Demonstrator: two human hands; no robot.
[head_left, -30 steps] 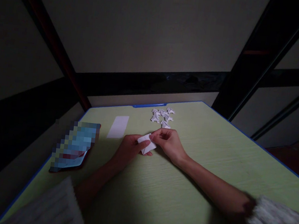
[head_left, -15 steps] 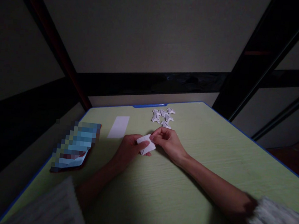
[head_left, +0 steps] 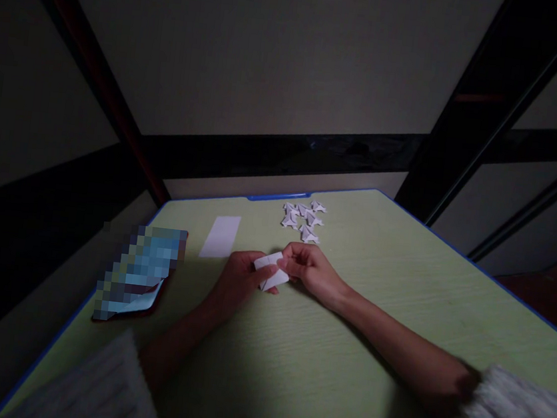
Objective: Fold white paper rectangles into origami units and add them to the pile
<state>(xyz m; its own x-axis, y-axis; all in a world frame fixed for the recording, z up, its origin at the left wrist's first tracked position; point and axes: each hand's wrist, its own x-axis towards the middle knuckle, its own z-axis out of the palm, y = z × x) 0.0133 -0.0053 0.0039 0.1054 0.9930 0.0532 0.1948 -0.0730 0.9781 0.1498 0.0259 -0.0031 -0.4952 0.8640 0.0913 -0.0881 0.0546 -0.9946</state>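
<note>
A small folded white paper piece (head_left: 272, 274) rests on the green table (head_left: 373, 300) between both of my hands. My left hand (head_left: 239, 278) pinches its left side with the thumb on top. My right hand (head_left: 312, 270) has its fingers curled onto the paper's upper right corner. Behind them, near the table's far edge, lies a cluster of several small folded white paper shapes (head_left: 303, 218). A flat white paper strip (head_left: 221, 236) lies to the left of my hands.
A blurred blue item (head_left: 138, 273) sits near the table's left edge. The table has a blue rim and stands against a pale wall crossed by dark beams. White knit sleeves cover both forearms at the bottom of the view.
My right hand has shifted slightly down and left along the paper piece, which now looks a little more folded. My left hand has stayed almost still.
</note>
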